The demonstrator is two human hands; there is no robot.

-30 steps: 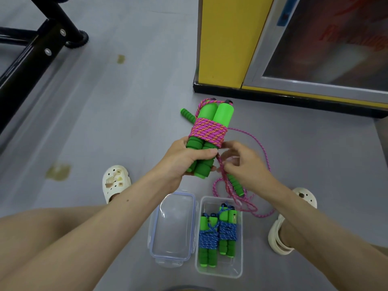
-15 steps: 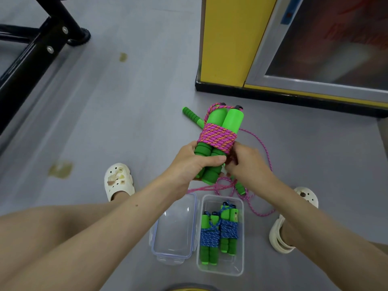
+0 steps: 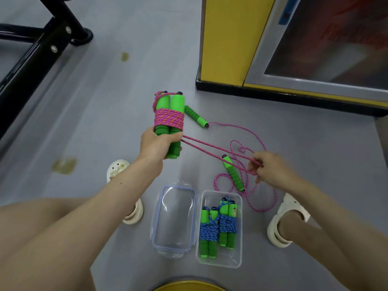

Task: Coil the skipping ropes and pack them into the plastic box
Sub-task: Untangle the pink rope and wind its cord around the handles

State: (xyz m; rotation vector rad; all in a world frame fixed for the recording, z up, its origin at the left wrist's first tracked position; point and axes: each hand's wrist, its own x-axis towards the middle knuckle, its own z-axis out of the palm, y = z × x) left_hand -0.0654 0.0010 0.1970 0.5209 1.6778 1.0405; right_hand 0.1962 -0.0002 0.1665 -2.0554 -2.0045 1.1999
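Head view: left hand [image 3: 156, 143] fingers [image 3: 175, 135] curl round the handles of the pink bundle [image 3: 169, 119], bracing it. Right hand [image 3: 273, 170] fingers [image 3: 255, 162] pinch its doubled cord [image 3: 210, 146], stretched taut rightward, likely cinching the wrap. Plastic box [image 3: 220, 260] sits near, two blue bundles [image 3: 207, 229] inside.

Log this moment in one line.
left hand: grips pink bundle | right hand: pinches taut rope loop | plastic box: two blue bundles inside | lid: off

Legible text: none. Item one: red lettering [image 3: 346, 30] on the glass panel [image 3: 310, 59] at upper right, blurred past reading. Item two: blue tag [image 3: 286, 11] on the grey frame [image 3: 263, 51] beside that panel, its dark marks too small to make out.
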